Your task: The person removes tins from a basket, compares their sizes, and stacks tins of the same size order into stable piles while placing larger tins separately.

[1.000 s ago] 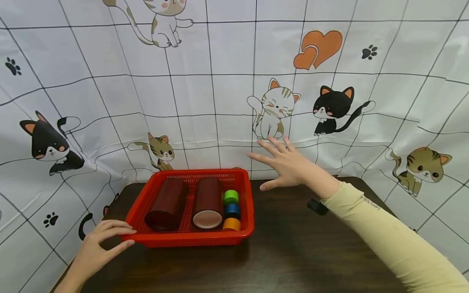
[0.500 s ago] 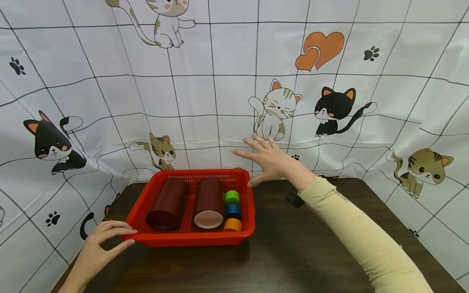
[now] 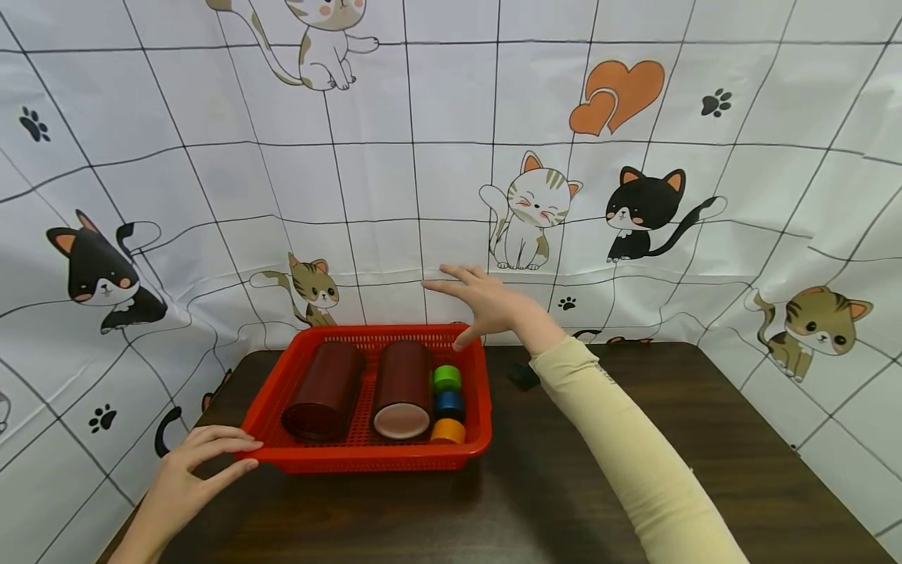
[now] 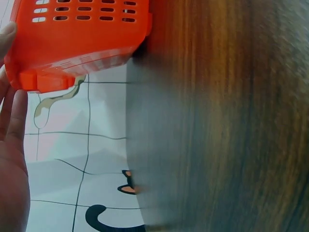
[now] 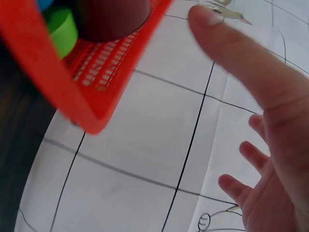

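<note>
A red plastic basket (image 3: 366, 462) stands on the dark wooden table. Two dark brown cylinders (image 3: 324, 392) lie inside, and the right-hand one shows a pale round end. Beside them sits a row of short round pieces: green (image 3: 447, 379), blue (image 3: 449, 405) and orange (image 3: 448, 431). My left hand (image 3: 186, 478) holds the basket's near left corner, thumb on the front and fingers on the left side, as the left wrist view shows too. Over the basket's far right corner hovers my right hand (image 3: 489, 301), fingers spread and holding nothing; in the right wrist view its thumb (image 5: 231, 48) is apart from the rim.
A white sheet (image 3: 366, 180) with black grid lines and printed cats hangs behind and around the table (image 3: 634, 454). A small dark device (image 3: 523, 377) sits at my right wrist. Dark tabletop extends in front and to the right of the basket.
My right hand has moved left, from beside the basket to above its far right corner. The left hand and the basket have stayed where they were.
</note>
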### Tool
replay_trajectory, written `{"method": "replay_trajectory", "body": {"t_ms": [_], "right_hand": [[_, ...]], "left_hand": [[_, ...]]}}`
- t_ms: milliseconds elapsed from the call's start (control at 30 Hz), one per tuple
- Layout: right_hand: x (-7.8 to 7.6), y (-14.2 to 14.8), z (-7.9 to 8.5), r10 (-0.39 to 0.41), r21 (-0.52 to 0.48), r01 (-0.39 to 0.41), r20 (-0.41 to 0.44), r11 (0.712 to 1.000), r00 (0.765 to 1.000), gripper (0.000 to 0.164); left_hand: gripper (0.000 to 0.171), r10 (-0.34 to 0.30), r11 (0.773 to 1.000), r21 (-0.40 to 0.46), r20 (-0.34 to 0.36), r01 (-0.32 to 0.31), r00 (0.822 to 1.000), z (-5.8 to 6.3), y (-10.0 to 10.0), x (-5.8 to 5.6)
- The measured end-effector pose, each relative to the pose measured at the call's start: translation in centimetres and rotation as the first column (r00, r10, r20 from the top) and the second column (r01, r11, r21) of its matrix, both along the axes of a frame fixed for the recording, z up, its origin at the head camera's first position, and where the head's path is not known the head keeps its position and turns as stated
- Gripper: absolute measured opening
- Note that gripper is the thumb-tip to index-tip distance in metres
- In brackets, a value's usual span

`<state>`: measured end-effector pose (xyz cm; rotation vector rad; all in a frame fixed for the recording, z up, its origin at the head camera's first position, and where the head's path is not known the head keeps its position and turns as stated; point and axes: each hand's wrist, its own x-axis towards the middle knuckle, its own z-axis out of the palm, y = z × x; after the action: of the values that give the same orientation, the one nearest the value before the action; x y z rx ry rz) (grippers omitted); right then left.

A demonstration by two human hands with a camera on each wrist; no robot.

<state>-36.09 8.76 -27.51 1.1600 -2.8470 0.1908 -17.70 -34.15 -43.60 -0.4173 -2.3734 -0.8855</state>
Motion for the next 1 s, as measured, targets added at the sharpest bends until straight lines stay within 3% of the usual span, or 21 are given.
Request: {"method": "replay_trajectory", "body": {"t_ms": [167, 367, 1000], "right_hand": [[-0.4, -1.0, -0.7, -0.008, -0.1, 0.017, 0.091, 0.995, 0.996, 0.105], [-1.1, -1.4, -1.9, -0.054, -0.239, 0.085, 0.131, 0.967, 0.99, 0.104], [-1.6, -3.4, -6.7, -0.046, -0.259, 0.115, 0.26, 0.959, 0.965, 0.083]], "left_hand": [[0.039, 0.003, 1.0, -0.005, 0.005, -0.003, 1.0, 0.0, 0.0, 0.3], [0.039, -0.001, 1.0, -0.025, -0.009, 0.001, 1.0, 0.1, 0.0, 0.2], [0.038, -0.027, 1.0, -0.007, -0.003, 0.027, 1.0, 0.3, 0.1, 0.0]]}}
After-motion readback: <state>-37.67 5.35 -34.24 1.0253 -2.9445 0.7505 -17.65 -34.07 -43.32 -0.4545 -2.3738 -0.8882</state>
